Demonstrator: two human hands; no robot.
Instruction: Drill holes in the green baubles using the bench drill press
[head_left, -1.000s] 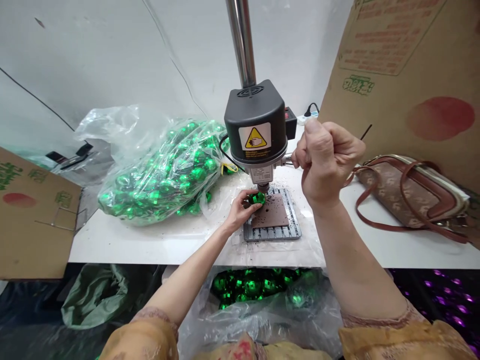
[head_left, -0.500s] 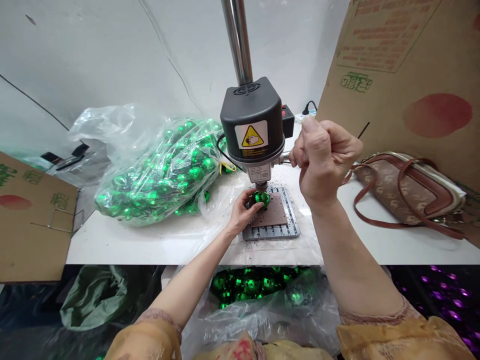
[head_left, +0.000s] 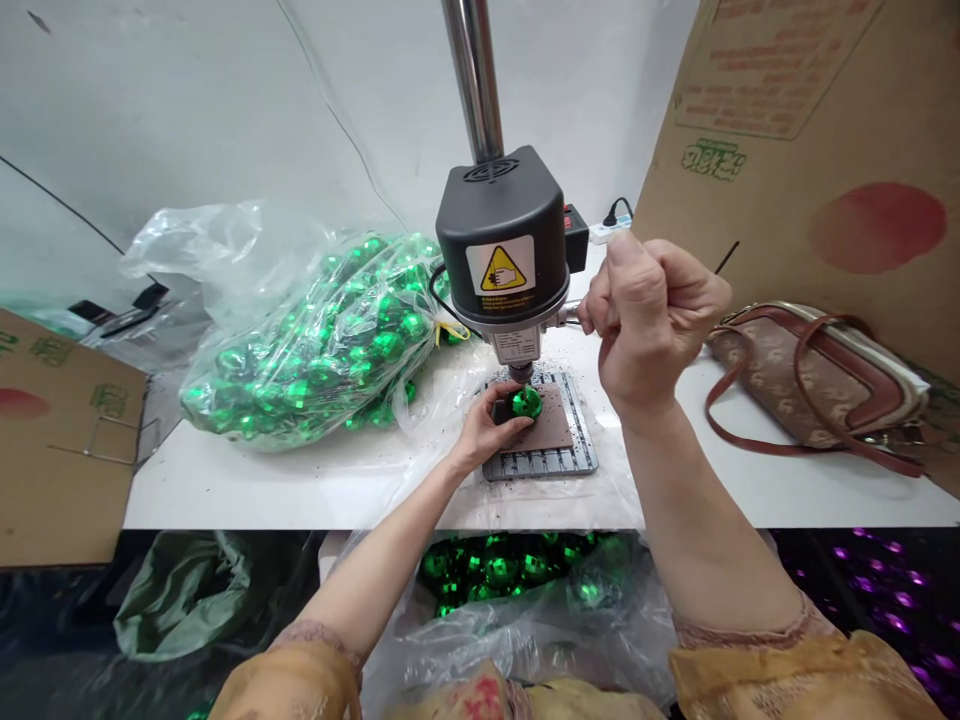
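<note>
Between the thumb and fingers of my left hand (head_left: pixel 486 428) is a shiny green faceted ball (head_left: pixel 527 402), held under the chuck of a small drill press (head_left: pixel 504 245). The bit appears to meet the top of the ball. Beneath it lies a brown square board (head_left: pixel 551 425) on the grey slotted base plate (head_left: pixel 585 458), both sprinkled with dark shavings. My right hand (head_left: pixel 651 315) is closed in a fist round the feed lever (head_left: pixel 574 312) at the right side of the drill press; the grip itself is hidden by the fingers.
A clear plastic bag (head_left: pixel 315 345) of green balls lies left of the press. More green balls (head_left: pixel 502 570) sit in plastic below the table edge. A brown handbag (head_left: pixel 832 385) is at the right, before a cardboard box (head_left: pixel 795 150). Another box (head_left: pixel 64 470) stands at left.
The chuck sits slightly higher above the ball, and more of the ball's top shows. My left hand keeps its hold; my right fist stays at the lever.
</note>
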